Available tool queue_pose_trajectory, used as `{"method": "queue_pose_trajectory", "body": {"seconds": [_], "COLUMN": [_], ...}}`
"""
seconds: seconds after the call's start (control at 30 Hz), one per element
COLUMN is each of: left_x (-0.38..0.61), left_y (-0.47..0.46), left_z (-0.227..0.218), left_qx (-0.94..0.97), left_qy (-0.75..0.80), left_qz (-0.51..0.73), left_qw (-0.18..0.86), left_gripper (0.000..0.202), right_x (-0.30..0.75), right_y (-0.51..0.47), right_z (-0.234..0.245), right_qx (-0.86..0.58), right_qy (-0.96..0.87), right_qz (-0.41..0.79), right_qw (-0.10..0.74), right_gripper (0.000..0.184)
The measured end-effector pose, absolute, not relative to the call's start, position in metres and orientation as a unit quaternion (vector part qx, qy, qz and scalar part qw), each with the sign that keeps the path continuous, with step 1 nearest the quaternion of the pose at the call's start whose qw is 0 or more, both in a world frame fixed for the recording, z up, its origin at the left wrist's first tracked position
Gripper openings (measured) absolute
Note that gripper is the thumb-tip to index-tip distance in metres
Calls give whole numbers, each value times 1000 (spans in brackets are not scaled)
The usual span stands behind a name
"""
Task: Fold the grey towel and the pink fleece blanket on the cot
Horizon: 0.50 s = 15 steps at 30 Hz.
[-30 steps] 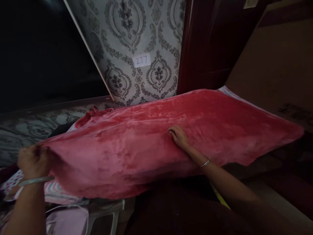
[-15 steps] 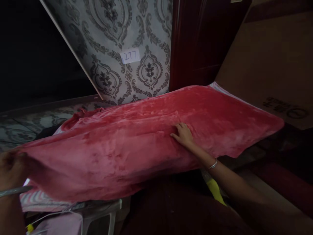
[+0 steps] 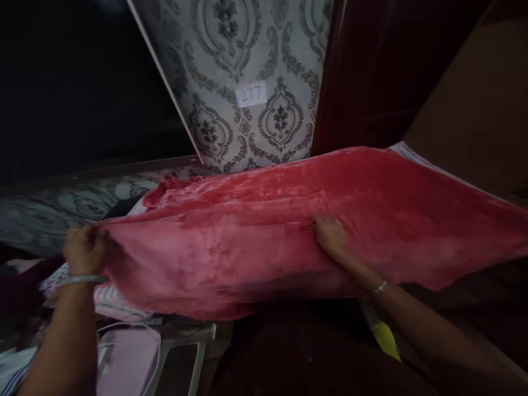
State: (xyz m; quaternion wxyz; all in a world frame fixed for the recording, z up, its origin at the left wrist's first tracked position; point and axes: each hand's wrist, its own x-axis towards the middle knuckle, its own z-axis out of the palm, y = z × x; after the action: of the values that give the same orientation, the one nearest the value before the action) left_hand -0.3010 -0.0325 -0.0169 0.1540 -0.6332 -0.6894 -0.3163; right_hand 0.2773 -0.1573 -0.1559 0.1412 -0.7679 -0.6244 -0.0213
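A red plush blanket lies spread in a long strip across the view, with a lengthwise fold along it. My left hand is closed round the blanket's left edge and pulls the cloth taut there. Near the middle, my right hand has its fingers curled into the blanket at the fold; the fingertips are partly hidden. Beneath the left end shows a pink, grey and white striped cloth. Each wrist wears a silver bangle.
Behind the blanket stands a patterned grey wall bearing a paper label marked 277. A dark red door-like panel and a cardboard box are to the right. A pale plastic stool and pink item are below left.
My left hand has come further into view with the blanket edge. My right hand, spread flat before, has curled its fingers into the cloth. The view has shifted left.
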Motion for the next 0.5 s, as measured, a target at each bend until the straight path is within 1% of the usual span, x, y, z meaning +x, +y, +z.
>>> {"method": "queue_pose_trajectory", "body": {"seconds": [0.07, 0.13, 0.23, 0.3, 0.37, 0.5], "left_x": [-293, -288, -285, -285, -286, -281], "left_y": [-39, -45, -53, -59, -66, -79], "left_z": [-15, -13, -9, -6, -2, 10], "left_qx": [-635, -632, -627, -627, -623, -591], "left_qy": [-688, -685, -680, -672, -662, -643], "left_qz": [-317, -333, -351, -362, -379, -436], "left_qw": [153, 144, 146, 156, 173, 216], "left_gripper": [28, 23, 19, 21, 24, 27], "right_x": [288, 300, 314, 321, 326, 334], "right_y": [-156, -154, -152, -153, -156, -164], "right_z": [-162, -168, -169, -163, -151, -118], "right_qx": [-761, -744, -711, -691, -681, -683], "right_qy": [-617, -607, -593, -599, -606, -588], "right_qz": [-35, -56, -76, -78, -84, -121], "right_qw": [199, 275, 370, 398, 403, 416], "right_gripper": [31, 29, 32, 35, 36, 32]}}
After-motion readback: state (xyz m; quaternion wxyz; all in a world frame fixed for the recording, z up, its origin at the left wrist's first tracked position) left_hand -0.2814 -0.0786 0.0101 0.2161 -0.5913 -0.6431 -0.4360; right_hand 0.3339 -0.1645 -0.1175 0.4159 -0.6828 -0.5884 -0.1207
